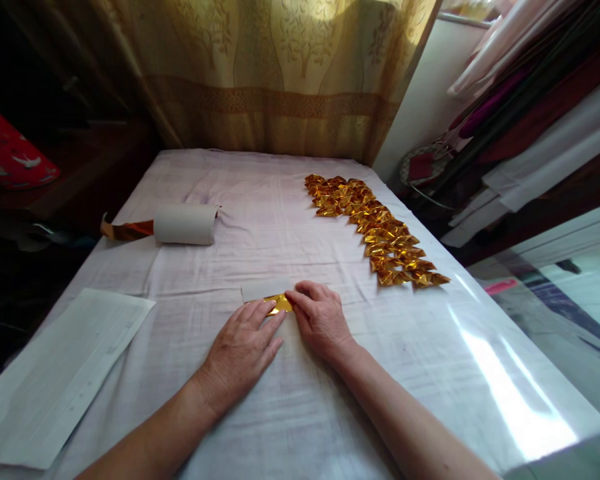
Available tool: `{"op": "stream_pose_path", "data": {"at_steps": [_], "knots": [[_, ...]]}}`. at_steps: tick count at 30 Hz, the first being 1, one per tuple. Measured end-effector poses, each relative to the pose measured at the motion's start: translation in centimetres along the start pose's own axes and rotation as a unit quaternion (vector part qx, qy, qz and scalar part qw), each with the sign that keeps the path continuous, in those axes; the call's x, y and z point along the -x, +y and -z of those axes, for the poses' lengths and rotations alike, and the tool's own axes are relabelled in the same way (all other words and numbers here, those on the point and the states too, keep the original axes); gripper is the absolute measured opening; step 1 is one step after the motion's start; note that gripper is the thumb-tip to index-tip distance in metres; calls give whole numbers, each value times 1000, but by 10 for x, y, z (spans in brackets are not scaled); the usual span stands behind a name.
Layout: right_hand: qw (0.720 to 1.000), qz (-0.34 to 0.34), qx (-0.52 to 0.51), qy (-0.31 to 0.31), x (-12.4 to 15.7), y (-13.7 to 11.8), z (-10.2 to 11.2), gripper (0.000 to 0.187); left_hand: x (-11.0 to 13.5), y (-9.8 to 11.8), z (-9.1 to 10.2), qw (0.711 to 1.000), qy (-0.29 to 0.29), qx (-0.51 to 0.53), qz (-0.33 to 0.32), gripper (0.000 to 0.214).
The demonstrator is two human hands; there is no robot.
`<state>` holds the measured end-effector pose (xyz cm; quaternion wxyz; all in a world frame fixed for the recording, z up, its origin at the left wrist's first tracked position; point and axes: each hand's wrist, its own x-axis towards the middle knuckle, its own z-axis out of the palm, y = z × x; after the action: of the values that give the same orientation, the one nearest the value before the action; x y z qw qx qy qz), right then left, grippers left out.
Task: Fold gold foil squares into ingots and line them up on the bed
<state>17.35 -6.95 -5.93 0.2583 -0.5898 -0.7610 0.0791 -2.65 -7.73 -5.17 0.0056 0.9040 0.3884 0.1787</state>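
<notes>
Both hands lie near the front edge of the cloth-covered table (280,187): the left hand (240,350) is flat with its fingers laid out, tips pressing on a small gold foil sheet (280,304). The right hand (320,320) is curled, fingertips on the foil's right edge, though whether it pinches the edge cannot be told. A white paper strip (260,289) touches the foil's far side, with a row of folded gold pieces (380,233) beyond at right and a paper roll (185,223) at left.

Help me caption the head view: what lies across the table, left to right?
White paper sheet, paper roll, left hand, right hand, row of folded gold pieces, clear plastic sheet.
</notes>
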Motion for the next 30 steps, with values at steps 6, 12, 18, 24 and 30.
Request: {"op": "stream_pose_path", "data": {"at_steps": [6, 12, 18, 24, 30], "knots": [[1000, 6, 12, -1, 0, 0, 1, 29, 17, -12, 0, 999, 7, -33, -24, 39], [1000, 6, 20, 2, 0, 0, 1, 27, 36, -27, 9, 998, 21, -44, -29, 41], [1000, 8, 19, 5, -1, 2, -1, 26, 41, -33, 15, 997, 32, -67, -31, 41], [997, 36, 40, 61, 4, -3, 7, 30, 35, -32, 12, 998, 20, -58, -24, 34], [985, 148, 42, -72, 8, -35, 0, 48, 36, -35, 9, 998, 3, -61, -23, 45]]}}
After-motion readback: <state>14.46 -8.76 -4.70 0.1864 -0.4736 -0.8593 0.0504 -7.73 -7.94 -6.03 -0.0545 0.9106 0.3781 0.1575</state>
